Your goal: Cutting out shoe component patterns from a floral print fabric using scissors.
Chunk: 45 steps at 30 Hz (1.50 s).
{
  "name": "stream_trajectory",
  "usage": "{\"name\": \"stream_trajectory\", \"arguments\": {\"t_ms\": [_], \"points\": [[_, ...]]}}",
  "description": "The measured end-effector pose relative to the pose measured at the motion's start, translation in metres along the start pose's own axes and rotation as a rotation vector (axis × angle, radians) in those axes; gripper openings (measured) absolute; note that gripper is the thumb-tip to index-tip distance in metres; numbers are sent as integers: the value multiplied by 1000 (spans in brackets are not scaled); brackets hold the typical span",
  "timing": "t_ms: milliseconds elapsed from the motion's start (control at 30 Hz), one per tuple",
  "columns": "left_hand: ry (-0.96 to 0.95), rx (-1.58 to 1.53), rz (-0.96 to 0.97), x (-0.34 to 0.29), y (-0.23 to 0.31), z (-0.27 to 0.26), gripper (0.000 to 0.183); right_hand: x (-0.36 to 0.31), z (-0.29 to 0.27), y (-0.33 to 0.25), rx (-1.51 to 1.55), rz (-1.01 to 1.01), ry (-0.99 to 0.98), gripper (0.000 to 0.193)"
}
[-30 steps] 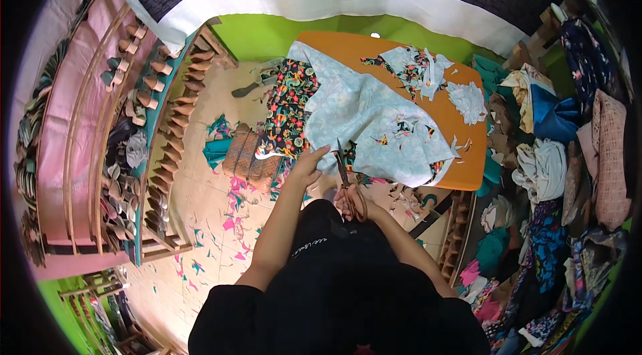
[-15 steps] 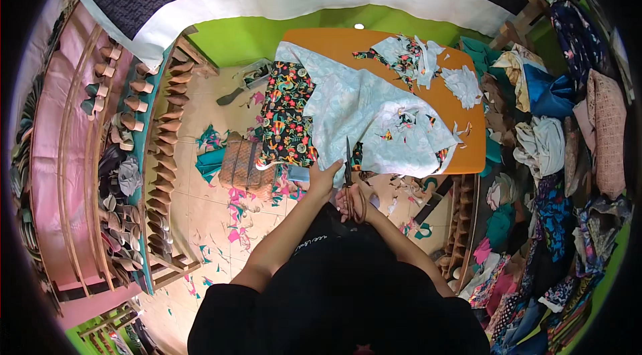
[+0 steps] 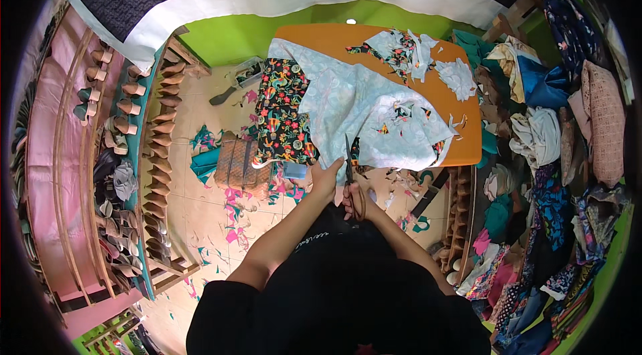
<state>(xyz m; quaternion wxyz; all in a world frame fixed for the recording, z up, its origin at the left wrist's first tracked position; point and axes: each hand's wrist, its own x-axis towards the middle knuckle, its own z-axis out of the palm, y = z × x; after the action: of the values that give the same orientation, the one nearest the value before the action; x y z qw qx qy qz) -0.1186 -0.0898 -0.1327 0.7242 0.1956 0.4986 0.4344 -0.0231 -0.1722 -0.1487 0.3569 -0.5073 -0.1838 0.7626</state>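
A large piece of fabric (image 3: 341, 97) lies over the orange table (image 3: 304, 37), pale blue-white side up, with a folded part showing a black floral print. Its near edge hangs toward me. My left hand (image 3: 326, 178) grips that edge between thumb and fingers. Just to the right, my right hand (image 3: 351, 200) holds a pair of large dark scissors (image 3: 348, 166), the handles round its fingers and the blades pointing away from me at the fabric. Cut scraps (image 3: 404, 116) lie on top of the cloth.
More scraps (image 3: 457, 79) sit on the table's right side. Shoe racks (image 3: 150, 148) stand at the left. Piled fabrics (image 3: 542, 134) fill the right side. A woven brown box (image 3: 242, 165) and coloured offcuts (image 3: 234, 214) are on the tiled floor (image 3: 194, 234).
The whole view has shifted slightly, with the table a little higher and to the left. Both hands keep their holds, and the scissors stay at the fabric's near edge.
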Motion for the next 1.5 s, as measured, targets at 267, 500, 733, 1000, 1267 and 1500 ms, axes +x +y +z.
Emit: {"name": "stream_trajectory", "arguments": {"t_ms": [267, 500, 733, 1000, 1267, 1500], "points": [[11, -10, 16, 3, -8, -3, 33, -7, -6, -6, -161, -87, -37, 54], [-62, -77, -122, 7, 2, -7, 30, -11, -7, -12, -430, -133, 33, 68], [-229, 62, -298, 32, 33, -1, 39, -13, 0, -16, -591, -285, 154, 50], [-93, 11, -56, 20, 31, 22, 31, -5, -14, -11, -197, -76, -2, 56], [-71, 76, 0, 21, 31, 16, 34, -8, -17, -25, -217, -149, -93, 79], [-84, 148, -6, 28, 28, 5, 39, -8, -22, -27, -297, -196, -138, 80]]}}
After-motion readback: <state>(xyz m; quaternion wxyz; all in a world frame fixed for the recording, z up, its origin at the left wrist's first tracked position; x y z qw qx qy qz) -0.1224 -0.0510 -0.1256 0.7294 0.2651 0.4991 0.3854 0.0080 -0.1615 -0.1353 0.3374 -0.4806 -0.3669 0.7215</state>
